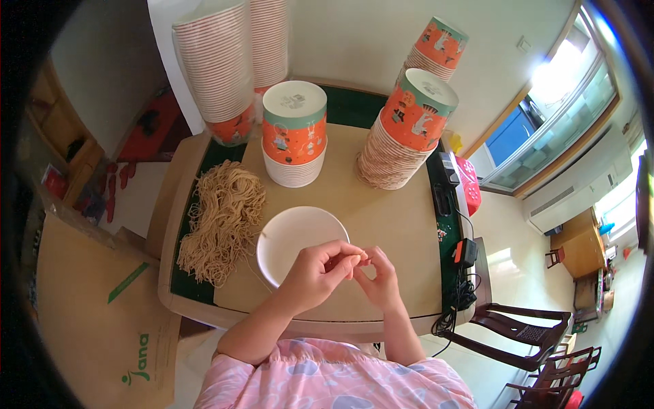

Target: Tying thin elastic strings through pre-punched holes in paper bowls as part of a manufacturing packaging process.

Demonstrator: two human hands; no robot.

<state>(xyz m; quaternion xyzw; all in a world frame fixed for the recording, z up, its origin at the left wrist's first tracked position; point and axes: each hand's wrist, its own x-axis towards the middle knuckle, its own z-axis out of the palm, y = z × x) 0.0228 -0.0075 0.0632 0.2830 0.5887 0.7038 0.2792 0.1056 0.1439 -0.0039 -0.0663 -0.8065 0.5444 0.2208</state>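
Together, hands (315,274) meeting, forearms (260,332) angled inward, by white bowl (286,238)

Whatever the left hand (319,270) and right hand (379,278) may have between them is too small and too covered for me to make out. The left hand also hides the near right part of the white bowl (289,238). Farther back, 2 tall cup stacks (215,65) run out of sight at the top. The front right stack (403,140) covers the lower part of the rear right stack (440,45). Glare washes out the window (553,76); tiny specks (441,234) at right defy naming; the pink shirt (334,378) is cut off below.
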